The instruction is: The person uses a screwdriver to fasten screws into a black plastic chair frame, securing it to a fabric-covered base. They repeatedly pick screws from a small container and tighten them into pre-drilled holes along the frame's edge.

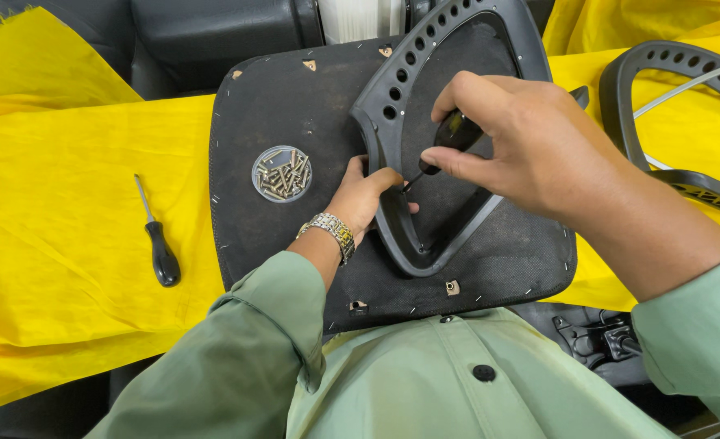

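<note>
Both hands work on the black seat panel (295, 106) on my lap: my right hand (530, 138) grips a screwdriver (445, 142), my left hand (364, 195) pinches the perforated plastic frame (392, 81) beside its tip.

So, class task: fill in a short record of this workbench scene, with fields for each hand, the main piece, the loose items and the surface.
Right hand: grips a black-handled screwdriver, tip down at the black plastic frame
Left hand: steadies the frame's inner edge
Main piece: black seat panel, under the frame
Loose items: round dish of screws on the panel; second screwdriver on the cloth
Surface: yellow cloth
</note>
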